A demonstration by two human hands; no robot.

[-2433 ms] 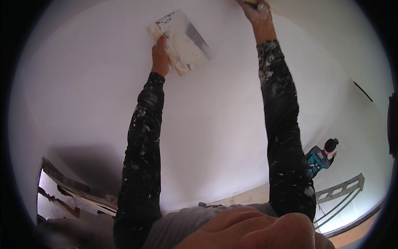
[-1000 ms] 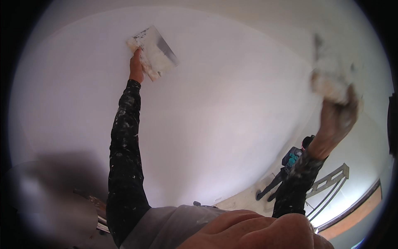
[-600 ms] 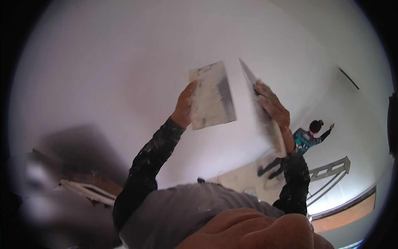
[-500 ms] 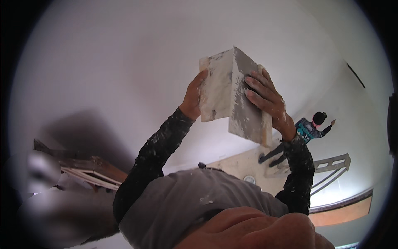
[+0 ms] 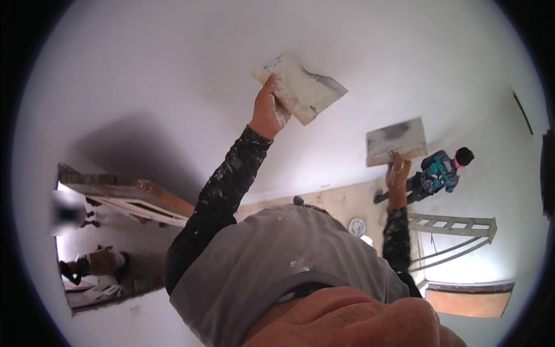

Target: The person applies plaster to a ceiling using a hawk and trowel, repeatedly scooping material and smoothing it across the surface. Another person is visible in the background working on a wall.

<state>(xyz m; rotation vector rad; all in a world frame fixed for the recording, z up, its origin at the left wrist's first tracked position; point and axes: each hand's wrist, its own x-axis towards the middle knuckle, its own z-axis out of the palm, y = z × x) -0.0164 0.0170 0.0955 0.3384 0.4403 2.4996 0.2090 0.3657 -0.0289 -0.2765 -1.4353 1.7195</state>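
My left hand (image 5: 269, 115) is closed on the wooden edge of a wide putty blade (image 5: 317, 87). Whitish putty coats much of this blade, with a dark ragged line along its far side. Lower and to the right, my right hand (image 5: 398, 173) grips a second wide putty blade (image 5: 402, 134) by its pale wooden edge. That second blade carries a dark grey smear and looks a little blurred. The two blades are apart, both in front of the white wall surface (image 5: 191, 69). White splashes cover my dark sleeves.
Another person (image 5: 439, 170) in a dark and teal top stands at the right. Below them is a ladder-like stand (image 5: 454, 224). A round bucket (image 5: 357, 226) sits on the floor. At left, a wooden door (image 5: 133, 196) stands by an opening, through which a further person (image 5: 104, 261) shows.
The two blades were together, one against the other; now they are apart. My right hand has moved right and down with its blade. The other person has lowered their raised arm.
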